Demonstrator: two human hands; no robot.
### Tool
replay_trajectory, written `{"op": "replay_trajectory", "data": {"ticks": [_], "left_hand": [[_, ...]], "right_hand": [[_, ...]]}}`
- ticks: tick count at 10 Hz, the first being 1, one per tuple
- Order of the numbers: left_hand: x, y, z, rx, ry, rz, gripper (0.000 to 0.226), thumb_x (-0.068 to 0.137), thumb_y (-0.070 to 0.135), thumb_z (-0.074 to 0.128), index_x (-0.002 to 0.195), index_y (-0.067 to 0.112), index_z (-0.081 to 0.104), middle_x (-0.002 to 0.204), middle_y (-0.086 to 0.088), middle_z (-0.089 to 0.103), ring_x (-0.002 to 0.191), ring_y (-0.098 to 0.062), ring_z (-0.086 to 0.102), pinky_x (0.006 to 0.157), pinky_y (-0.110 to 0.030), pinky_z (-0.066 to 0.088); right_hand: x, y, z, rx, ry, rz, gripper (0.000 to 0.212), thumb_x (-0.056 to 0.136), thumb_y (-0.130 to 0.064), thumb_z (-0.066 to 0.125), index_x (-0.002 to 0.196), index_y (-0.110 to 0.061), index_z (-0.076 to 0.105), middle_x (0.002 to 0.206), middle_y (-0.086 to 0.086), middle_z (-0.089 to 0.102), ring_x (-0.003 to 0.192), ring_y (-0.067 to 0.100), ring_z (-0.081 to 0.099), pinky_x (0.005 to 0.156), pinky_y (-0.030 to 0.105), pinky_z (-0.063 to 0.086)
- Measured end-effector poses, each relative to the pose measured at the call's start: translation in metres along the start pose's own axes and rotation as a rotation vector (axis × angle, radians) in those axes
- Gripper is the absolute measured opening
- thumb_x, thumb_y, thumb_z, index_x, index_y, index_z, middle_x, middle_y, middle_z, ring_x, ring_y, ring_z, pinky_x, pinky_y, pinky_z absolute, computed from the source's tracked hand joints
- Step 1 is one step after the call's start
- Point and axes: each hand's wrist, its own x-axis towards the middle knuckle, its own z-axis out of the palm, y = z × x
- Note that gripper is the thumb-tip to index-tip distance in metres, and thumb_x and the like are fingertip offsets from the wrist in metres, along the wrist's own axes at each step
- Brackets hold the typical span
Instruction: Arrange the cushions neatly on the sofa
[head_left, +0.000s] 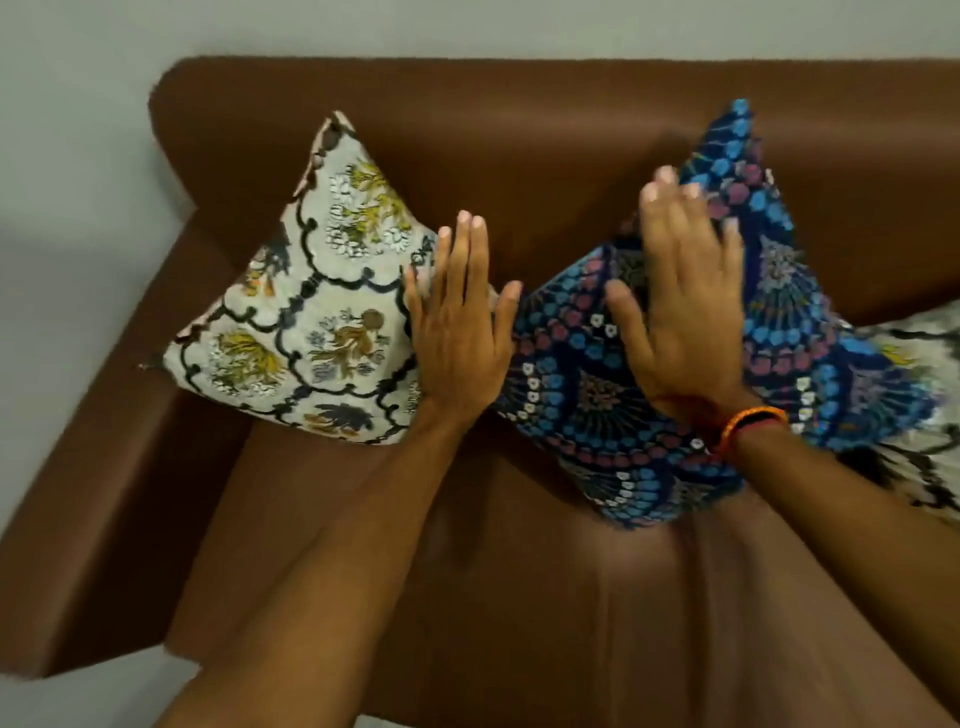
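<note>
Filling most of your view, the brown sofa (519, 597) carries three cushions standing on their corners against its backrest. The cream floral cushion (306, 322) sits near the sofa's left arm; the blue patterned cushion (597, 415) is just beside it. A third cushion (919, 415) is cut off at the right edge. Your left hand (460, 338) lies flat, fingers spread, between the two cushions. Your right hand (680, 322), blurred, presses open-palmed on the blue cushion, grasping nothing. A wrist thread (750, 423) circles your right wrist.

Beyond the fingertips, a plain pale grey-white wall (467, 26) in soft, even light; pale floor (104, 691) nearer, lower left.
</note>
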Motion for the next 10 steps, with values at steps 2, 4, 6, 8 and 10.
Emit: {"op": "replay_trajectory", "data": {"ticks": [2,4,6,8,10], "left_hand": [[-0.002,-0.101,-0.03,0.225,0.036,0.101,0.058,0.111,0.041,0.016,0.164,0.018,0.015,0.172,0.0,0.017,0.159,-0.016,0.014,0.126,-0.059,0.019],[0.015,-0.186,-0.034,0.163,0.007,-0.038,0.061,0.111,0.046,0.022,0.164,0.019,0.012,0.173,-0.001,0.013,0.16,-0.02,0.01,0.126,-0.063,0.012],[0.018,-0.203,-0.043,0.15,0.08,-0.073,0.062,0.11,0.051,0.016,0.164,0.02,0.013,0.172,-0.001,0.016,0.16,-0.018,0.012,0.125,-0.066,0.013],[0.005,-0.19,-0.033,0.223,-0.035,-0.001,0.067,0.108,0.057,0.014,0.164,0.02,0.012,0.173,0.0,0.013,0.16,-0.02,0.011,0.124,-0.066,0.015],[0.034,-0.174,-0.075,0.145,-0.023,-0.136,0.067,0.108,0.054,0.011,0.163,0.017,0.014,0.172,-0.002,0.018,0.159,-0.021,0.015,0.124,-0.069,0.013]], "right_hand": [[0.018,-0.136,0.085,0.24,-0.208,-0.065,0.062,0.108,-0.043,0.027,0.164,-0.018,0.018,0.174,0.001,0.017,0.161,0.021,0.013,0.13,0.048,0.016],[0.035,-0.185,0.154,0.21,-0.219,0.149,0.07,0.105,-0.053,0.022,0.165,-0.019,0.013,0.175,0.002,0.013,0.161,0.028,0.01,0.128,0.059,0.015],[0.052,-0.195,0.157,0.245,-0.081,0.23,0.074,0.104,-0.057,0.018,0.164,-0.013,0.015,0.174,0.007,0.016,0.161,0.029,0.012,0.127,0.064,0.012],[0.05,-0.19,0.158,0.118,-0.166,0.213,0.071,0.105,-0.054,0.024,0.165,-0.017,0.016,0.174,0.004,0.015,0.161,0.028,0.013,0.127,0.062,0.018],[0.068,-0.16,0.104,0.108,-0.22,0.239,0.069,0.107,-0.051,0.025,0.165,-0.017,0.011,0.175,0.0,0.012,0.161,0.029,0.011,0.128,0.06,0.015]]}}
